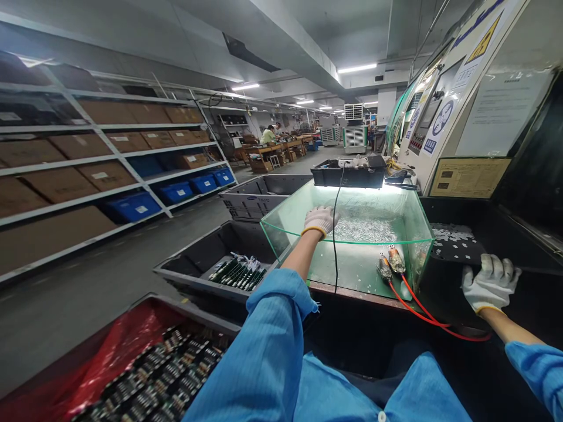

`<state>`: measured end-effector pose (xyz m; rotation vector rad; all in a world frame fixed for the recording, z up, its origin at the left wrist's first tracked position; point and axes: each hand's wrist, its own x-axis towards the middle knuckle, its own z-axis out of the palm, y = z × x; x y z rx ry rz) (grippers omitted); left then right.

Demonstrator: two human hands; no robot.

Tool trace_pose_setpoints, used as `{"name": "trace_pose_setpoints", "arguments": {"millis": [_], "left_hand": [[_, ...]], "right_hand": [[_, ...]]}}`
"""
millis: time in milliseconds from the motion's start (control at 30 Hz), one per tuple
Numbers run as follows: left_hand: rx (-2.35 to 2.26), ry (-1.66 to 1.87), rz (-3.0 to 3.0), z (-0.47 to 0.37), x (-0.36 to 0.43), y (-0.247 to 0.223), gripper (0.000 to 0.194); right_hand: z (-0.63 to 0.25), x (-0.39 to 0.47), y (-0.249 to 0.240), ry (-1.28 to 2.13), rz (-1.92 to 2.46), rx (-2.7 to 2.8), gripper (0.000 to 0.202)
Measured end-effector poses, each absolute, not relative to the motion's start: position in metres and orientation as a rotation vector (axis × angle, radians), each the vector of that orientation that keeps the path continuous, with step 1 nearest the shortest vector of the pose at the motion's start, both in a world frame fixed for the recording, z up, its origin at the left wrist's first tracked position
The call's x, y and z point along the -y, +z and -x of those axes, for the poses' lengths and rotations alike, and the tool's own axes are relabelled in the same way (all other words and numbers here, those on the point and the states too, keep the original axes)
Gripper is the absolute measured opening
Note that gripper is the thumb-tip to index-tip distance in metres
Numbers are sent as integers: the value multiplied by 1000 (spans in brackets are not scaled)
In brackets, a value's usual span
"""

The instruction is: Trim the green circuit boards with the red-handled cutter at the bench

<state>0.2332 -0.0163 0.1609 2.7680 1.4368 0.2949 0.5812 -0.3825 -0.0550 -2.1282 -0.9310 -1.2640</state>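
A tall machine [479, 99] with warning stickers fills the upper right of the frame, and long shelves [88, 164] of cardboard boxes and blue bins run along the left. At the centre stands a glass box [409, 234], open at the top and lit from behind, with a scatter of small pale bits on its floor. The left hand [320, 220], gloved, rests on the near left rim of the glass box with its fingers curled over the edge; how firmly it grips cannot be told. The glass looks stiff, heavy, slippery and breakable, so it is probably best held by the rim or from beneath, never by one thin wall. The right hand [489, 284], also gloved, lies flat with fingers spread on a black tray [457, 246] at the right, holding nothing. A black cable [334, 246] hangs down over the glass front, and two clips with red wires [422, 313] lie at its lower right corner; both would snag any move. Grey bins [206, 264] of circuit boards [237, 274] crowd the lower left.
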Motion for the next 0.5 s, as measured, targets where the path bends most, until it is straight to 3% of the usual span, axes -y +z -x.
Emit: {"name": "trace_pose_setpoints", "arguments": {"millis": [500], "left_hand": [[-1447,282,-2769,-233,18,162,61]], "right_hand": [[-579,383,-51,-1262,2111,958,70]]}}
